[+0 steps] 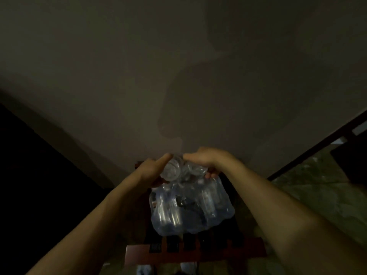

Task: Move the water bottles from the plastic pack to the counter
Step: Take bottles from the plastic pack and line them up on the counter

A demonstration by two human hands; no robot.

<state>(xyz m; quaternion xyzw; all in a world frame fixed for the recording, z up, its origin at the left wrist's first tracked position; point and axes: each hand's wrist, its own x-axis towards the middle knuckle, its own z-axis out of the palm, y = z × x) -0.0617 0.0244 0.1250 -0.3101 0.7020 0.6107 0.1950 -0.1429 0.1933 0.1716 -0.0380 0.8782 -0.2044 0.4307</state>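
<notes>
A clear plastic pack point(191, 208) of water bottles rests on a dark red slatted stool point(196, 253) in dim light. Both of my hands are at the pack's far top end. My left hand point(153, 169) grips a clear water bottle point(170, 171) whose round end faces me, with the thumb laid over it. Beside it, my right hand point(206, 160) curls over a second water bottle point(193, 169), fingers tucked under at the pack's top edge. Several more bottles stand wrapped inside the plastic.
A plain wall point(178, 76) fills the view ahead, with my shadow on it. A dark surface point(29, 175) lies to the left. To the right, a dark rail point(317, 145) borders a greenish marbled surface point(317, 191).
</notes>
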